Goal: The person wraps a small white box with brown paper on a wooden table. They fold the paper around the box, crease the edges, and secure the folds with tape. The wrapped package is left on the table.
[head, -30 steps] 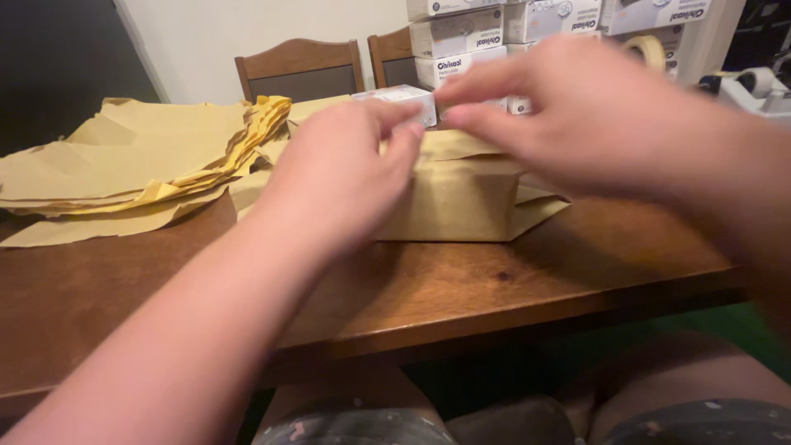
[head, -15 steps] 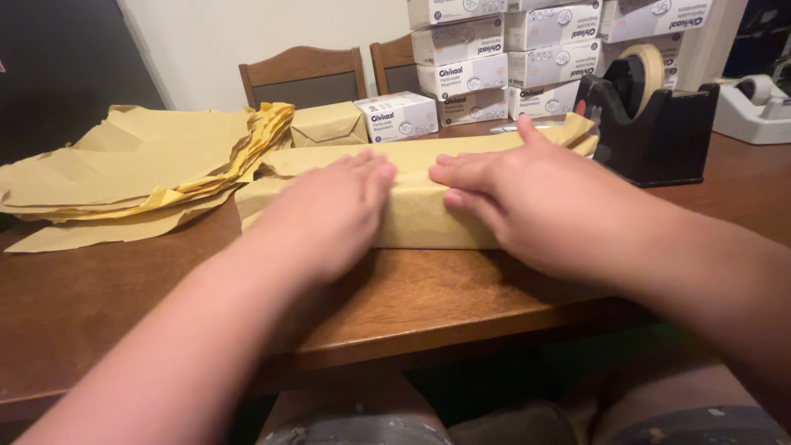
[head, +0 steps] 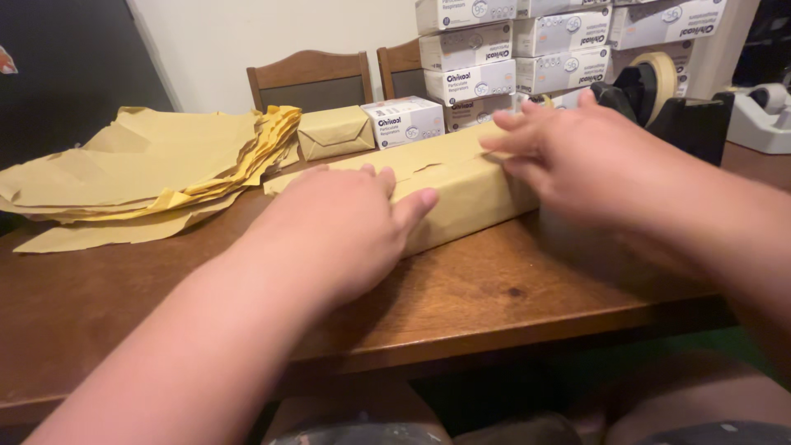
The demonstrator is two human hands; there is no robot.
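A long box wrapped in yellow-brown paper (head: 461, 185) lies on the wooden table (head: 494, 305). My left hand (head: 338, 227) rests flat on its left end, fingers spread over the paper. My right hand (head: 577, 161) presses on the right end, fingers pointing left along the paper's top fold. Neither hand grips the parcel; both lie on it.
A pile of yellow-brown paper sheets (head: 156, 165) lies at the left. A small wrapped parcel (head: 334, 132) and a white carton (head: 404, 121) sit behind. Stacked white cartons (head: 527, 49), a black tape dispenser (head: 667, 103) and two wooden chairs (head: 309, 78) stand at the back.
My hands came down from holding a small white carton onto the wrapped box, then slid apart toward its ends. The parcel now lies slanted, right end farther away.
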